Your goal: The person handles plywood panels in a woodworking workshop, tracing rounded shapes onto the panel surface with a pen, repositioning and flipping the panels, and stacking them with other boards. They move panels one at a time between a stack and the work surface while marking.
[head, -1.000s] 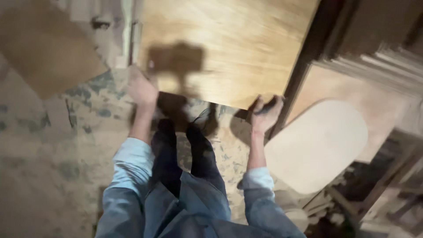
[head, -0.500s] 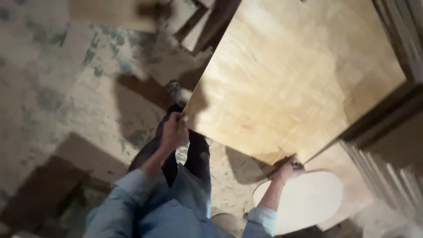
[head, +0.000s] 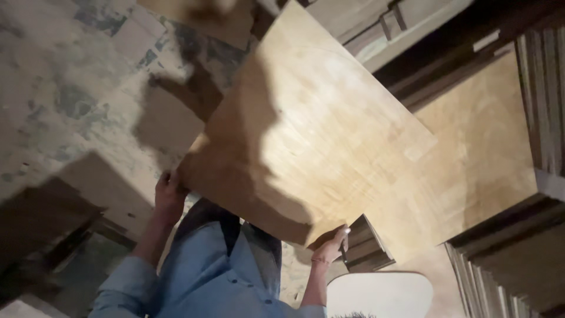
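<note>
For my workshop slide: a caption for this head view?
Both hands, left hand and right hand, hold a large plywood sheet above a worn floor.

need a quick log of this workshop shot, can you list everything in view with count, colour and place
plywood sheet: one, light tan, held up at centre
second sheet: one, tan, behind it at right
stacked boards: many, dark brown, lower right
stacked boards on edge: several, brown, upper right
small board stack: one, brown, by the right hand
rounded panel: one, pale, bottom centre
floor: grey, mottled, left
flat offcuts: a few, brown, on the floor at left
left hand: grips the sheet's left corner
right hand: grips the sheet's lower corner
sleeves and shirt: blue, bottom
</note>
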A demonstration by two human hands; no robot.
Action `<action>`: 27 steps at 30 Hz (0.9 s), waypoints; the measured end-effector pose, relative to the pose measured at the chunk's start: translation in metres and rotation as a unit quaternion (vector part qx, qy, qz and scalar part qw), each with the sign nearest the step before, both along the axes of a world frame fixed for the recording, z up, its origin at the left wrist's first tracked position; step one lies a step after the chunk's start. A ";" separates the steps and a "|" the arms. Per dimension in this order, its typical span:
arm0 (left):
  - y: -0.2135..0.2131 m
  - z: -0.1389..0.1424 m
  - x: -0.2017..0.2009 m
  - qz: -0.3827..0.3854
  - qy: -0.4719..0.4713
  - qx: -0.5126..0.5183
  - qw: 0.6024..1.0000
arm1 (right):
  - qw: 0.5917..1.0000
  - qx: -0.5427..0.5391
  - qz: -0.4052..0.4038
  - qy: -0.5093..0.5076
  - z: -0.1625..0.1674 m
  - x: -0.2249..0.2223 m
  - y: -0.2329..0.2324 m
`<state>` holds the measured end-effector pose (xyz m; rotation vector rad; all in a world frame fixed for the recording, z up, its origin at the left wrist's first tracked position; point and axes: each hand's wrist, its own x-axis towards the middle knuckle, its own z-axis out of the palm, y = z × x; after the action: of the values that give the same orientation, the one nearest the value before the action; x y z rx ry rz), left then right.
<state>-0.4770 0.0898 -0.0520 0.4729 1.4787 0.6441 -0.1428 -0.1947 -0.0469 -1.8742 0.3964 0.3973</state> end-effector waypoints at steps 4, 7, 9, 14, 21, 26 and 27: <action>0.026 -0.006 -0.025 0.205 -0.107 -0.001 0.973 | 0.987 -0.103 0.120 0.006 0.011 -0.013 0.077; 0.061 -0.006 -0.039 0.247 -0.092 0.040 0.964 | 0.973 -0.069 0.216 -0.035 0.006 -0.024 0.144; 0.092 -0.004 -0.049 0.240 -0.080 0.073 0.965 | 0.971 -0.026 0.235 -0.028 -0.002 -0.033 0.200; 0.191 0.009 -0.059 0.258 -0.151 0.174 0.938 | 0.955 0.051 0.287 0.061 0.001 -0.045 0.353; 0.329 0.018 -0.043 0.217 -0.165 0.196 0.942 | 0.948 0.120 0.293 0.018 0.031 -0.051 0.509; 0.324 0.014 -0.032 -0.124 0.329 -0.004 0.936 | 0.846 -0.135 0.501 -0.122 0.020 -0.033 0.525; 0.309 0.012 -0.029 -0.278 0.408 0.037 0.869 | 0.829 -0.125 0.528 -0.132 0.015 -0.032 0.515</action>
<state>-0.5056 0.3986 -0.0402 1.2892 1.9693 0.0034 -0.1752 0.3199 -0.0322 -2.2331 -0.8856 0.8209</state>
